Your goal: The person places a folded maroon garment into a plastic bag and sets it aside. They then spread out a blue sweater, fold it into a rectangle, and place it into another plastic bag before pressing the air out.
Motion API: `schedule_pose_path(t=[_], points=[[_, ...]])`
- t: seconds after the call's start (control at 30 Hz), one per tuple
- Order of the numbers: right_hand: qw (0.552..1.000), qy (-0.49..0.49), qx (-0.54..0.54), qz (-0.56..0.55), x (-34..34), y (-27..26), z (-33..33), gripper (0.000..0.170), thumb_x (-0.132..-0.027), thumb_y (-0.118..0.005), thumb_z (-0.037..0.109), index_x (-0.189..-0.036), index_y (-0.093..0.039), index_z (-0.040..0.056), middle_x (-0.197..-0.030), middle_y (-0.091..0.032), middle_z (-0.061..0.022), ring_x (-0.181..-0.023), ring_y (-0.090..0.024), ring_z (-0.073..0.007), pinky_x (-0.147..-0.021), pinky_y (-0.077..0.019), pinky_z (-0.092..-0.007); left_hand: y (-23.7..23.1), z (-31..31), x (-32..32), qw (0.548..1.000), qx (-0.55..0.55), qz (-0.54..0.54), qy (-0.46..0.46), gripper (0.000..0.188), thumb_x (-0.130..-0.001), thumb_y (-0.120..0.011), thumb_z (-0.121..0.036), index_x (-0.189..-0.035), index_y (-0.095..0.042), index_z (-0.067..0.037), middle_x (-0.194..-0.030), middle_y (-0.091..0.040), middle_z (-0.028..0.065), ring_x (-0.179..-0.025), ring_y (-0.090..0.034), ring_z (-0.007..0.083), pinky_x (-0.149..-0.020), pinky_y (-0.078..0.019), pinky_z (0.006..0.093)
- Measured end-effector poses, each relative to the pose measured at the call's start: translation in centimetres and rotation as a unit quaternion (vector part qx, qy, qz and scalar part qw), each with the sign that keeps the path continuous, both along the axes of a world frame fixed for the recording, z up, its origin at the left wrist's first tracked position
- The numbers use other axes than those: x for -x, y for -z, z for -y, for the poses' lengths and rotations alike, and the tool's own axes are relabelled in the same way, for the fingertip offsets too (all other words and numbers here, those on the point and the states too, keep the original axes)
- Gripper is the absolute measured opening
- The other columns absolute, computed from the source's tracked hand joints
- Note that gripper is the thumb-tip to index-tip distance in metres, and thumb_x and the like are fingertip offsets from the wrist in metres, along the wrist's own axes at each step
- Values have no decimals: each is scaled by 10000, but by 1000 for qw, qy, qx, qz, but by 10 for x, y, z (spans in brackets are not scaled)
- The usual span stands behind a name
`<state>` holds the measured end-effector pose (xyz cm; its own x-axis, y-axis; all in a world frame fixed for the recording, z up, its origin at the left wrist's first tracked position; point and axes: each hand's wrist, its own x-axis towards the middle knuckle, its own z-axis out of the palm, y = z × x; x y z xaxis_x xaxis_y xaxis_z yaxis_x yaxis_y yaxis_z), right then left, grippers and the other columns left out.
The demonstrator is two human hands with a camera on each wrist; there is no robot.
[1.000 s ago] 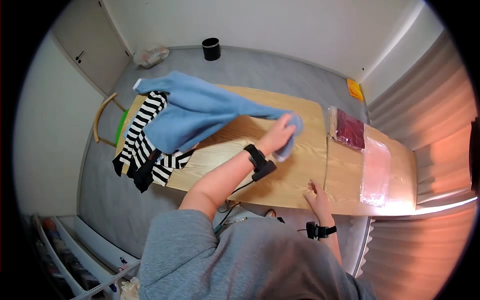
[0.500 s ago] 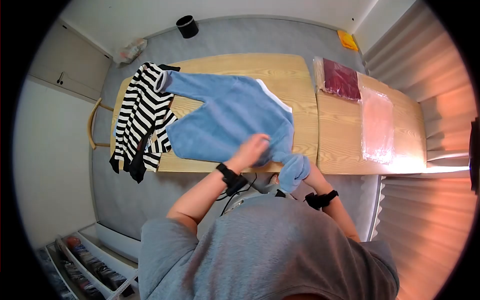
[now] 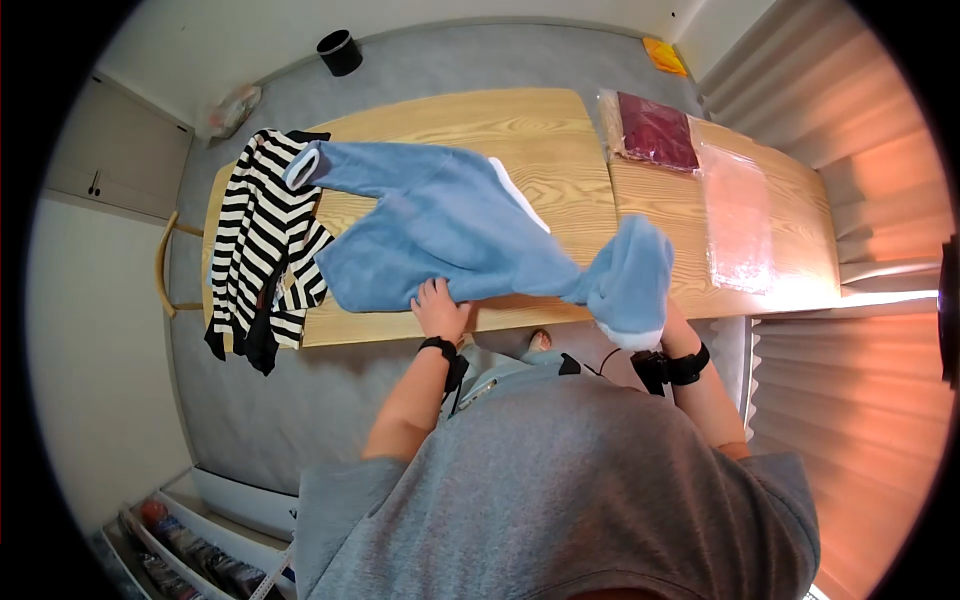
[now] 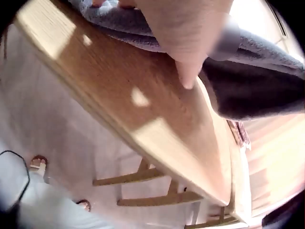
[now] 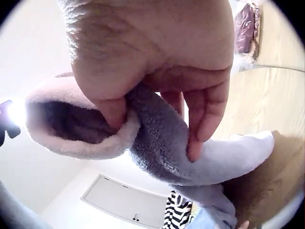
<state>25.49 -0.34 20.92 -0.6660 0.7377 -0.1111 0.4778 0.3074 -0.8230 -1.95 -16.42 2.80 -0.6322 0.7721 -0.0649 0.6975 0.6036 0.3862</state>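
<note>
Right hand (image 3: 677, 330) pinched blue garment (image 3: 410, 225) near cuff (image 3: 633, 339), centre right; left hand (image 3: 440, 310), fingers loosely spread, touched lower edge (image 3: 376, 304). Judged soft, light; cuff grip best.

The sweater (image 3: 430, 225) is blue edged with white, the shirt (image 3: 255, 220) striped black and white, the table (image 3: 535, 120) wood-grained tan, the packet (image 3: 655, 132) maroon.

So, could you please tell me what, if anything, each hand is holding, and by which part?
The right hand holds the soft blue garment by a sleeve, at its white cuff. The left hand only rests on the garment's near edge.
</note>
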Motion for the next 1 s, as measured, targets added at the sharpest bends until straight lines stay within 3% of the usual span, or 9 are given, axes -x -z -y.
schedule_pose_path(t=[0.07,0.1,0.27,0.4,0.57,0.73,0.83,0.93,1.0], points=[[995,37,32,-83,-7,-8,-4,409,-839,-659,168,-1201,-527,30,-1160,-588,-97,-1055,-579,-227,-926,-462,-354,5,-14,14,998,44,18,-35,509,-718,-729,-269,-1144,-531,-74,-1154,-583,126,-1130,-514,309,-1021,-291,554],[986,63,58,-143,-12,-12,-7,406,-840,-657,178,-1195,-526,31,-1154,-587,-96,-1051,-579,-230,-927,-462,-360,-13,-17,19,999,-15,4,-47,396,-732,-691,-160,-1085,-542,-59,-1041,-626,120,-1006,-571,320,-979,-360,502],[880,146,178,-417,-21,-41,-33,392,-845,-646,230,-1162,-518,37,-1121,-581,-87,-1032,-580,-246,-931,-462,-390,-80,-23,82,976,-218,7,-18,379,-742,-642,-67,-1105,-537,-35,-1043,-612,182,-996,-568,380,-846,-460,425],[867,126,205,-437,-11,-79,-68,354,-895,-612,247,-1171,-514,48,-1118,-583,-79,-1037,-586,-232,-930,-479,-417,-177,-30,119,963,-257,-4,85,444,-764,-605,-76,-1197,-507,-83,-1061,-613,164,-960,-594,366,-800,-488,409],[844,93,167,-502,6,-122,-94,368,-938,-561,287,-1193,-505,28,-1152,-575,-123,-1050,-587,-255,-897,-514,-405,-244,-32,162,955,-236,-102,150,421,-755,-562,-28,-1172,-525,-72,-1052,-610,150,-902,-613,338,-759,-503,392],[878,128,182,-425,47,-119,-136,303,-959,-526,240,-1203,-505,61,-1181,-572,-116,-1054,-586,-263,-893,-518,-409,-249,-52,196,976,-120,-88,161,433,-789,-514,-41,-1219,-473,-65,-1149,-566,178,-1006,-576,362,-826,-478,426],[849,245,268,-385,89,-107,-164,259,-966,-495,186,-1200,-507,77,-1133,-588,-102,-1028,-594,-254,-869,-527,-418,-206,-86,248,962,-103,-114,227,416,-803,-629,-149,-1184,-491,-51,-1051,-594,205,-995,-576,375,-825,-477,432],[814,282,311,-401,109,-104,-214,294,-974,-429,151,-1252,-459,61,-1154,-575,-129,-1038,-593,-276,-856,-542,-437,-238,-115,246,948,-49,-192,247,622,-695,-774,-283,-1212,-480,-102,-1075,-580,166,-994,-579,372,-824,-488,435],[800,239,267,-481,107,-114,-257,297,-970,-422,133,-1254,-450,49,-1156,-572,-135,-1043,-592,-279,-905,-518,-439,-260,-144,265,931,-106,-241,254,621,-676,-752,-212,-1223,-469,-137,-1060,-571,155,-983,-582,364,-817,-495,436]])
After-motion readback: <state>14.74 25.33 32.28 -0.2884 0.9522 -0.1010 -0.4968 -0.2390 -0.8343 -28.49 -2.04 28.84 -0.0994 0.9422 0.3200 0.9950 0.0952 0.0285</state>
